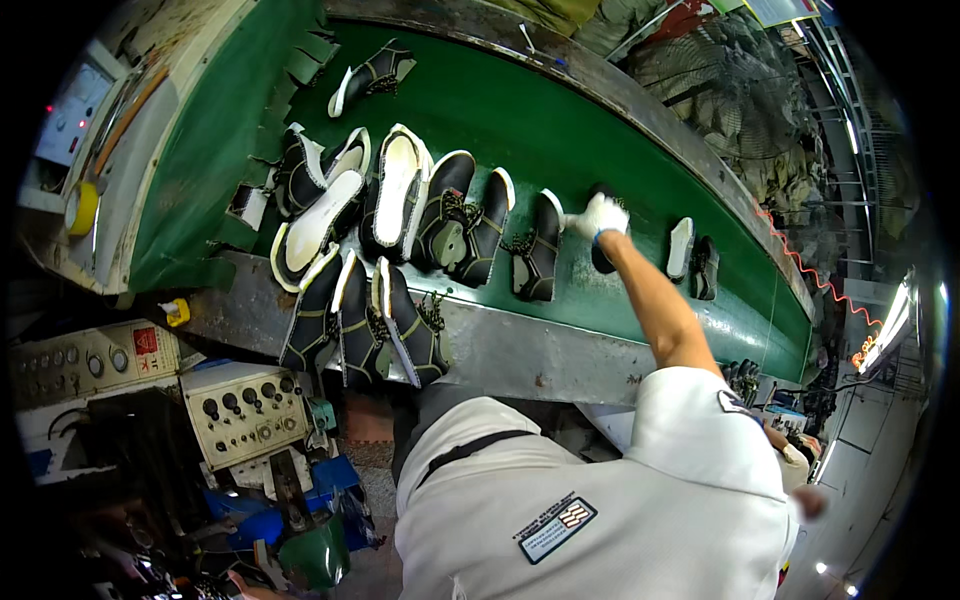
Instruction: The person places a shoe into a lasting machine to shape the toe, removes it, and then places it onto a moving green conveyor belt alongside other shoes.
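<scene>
My right hand [600,217], in a white glove, is closed over a black shoe upper [603,258] on the green conveyor belt [440,90]. Its fingers partly hide that upper. Just to its left stands another black upper [543,250] with pale stitching and a white edge, its white tip near my gloved fingers. Two more uppers lie to the right, one with its pale sole side [680,248] showing and one dark [705,268]. My left hand is not in view.
Several black uppers with white insoles [397,185] crowd the belt's left part; three lean over the near metal edge [500,350]. One upper [372,78] lies far left. Control panels [248,413] stand at lower left. A fan [712,85] stands behind the belt.
</scene>
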The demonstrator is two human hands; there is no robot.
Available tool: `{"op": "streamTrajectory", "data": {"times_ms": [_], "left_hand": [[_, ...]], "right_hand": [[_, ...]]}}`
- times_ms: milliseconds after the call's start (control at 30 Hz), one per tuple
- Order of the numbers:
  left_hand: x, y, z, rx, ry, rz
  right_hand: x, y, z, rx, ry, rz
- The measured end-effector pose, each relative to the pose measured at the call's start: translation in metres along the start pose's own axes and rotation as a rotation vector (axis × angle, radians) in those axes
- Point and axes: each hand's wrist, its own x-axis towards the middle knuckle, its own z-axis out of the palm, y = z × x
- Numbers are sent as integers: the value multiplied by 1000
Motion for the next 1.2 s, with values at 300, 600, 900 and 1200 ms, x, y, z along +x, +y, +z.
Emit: {"op": "streamTrajectory", "data": {"times_ms": [300, 600, 900, 1200], "left_hand": [[-4, 25, -52, 76, -45, -78], [-81, 15, -61, -398, -234, 150], [-52, 171, -88, -1554, -887, -141], [-4, 32, -68, -1447, -400, -587]], "right_hand": [[-4, -33, 187, 1498, -310, 301], [-160, -119, 29, 1942, -1452, -441], [-496, -387, -54, 1253, -1937, -961], [-661, -459, -32, 969, -1691, -1087]]}}
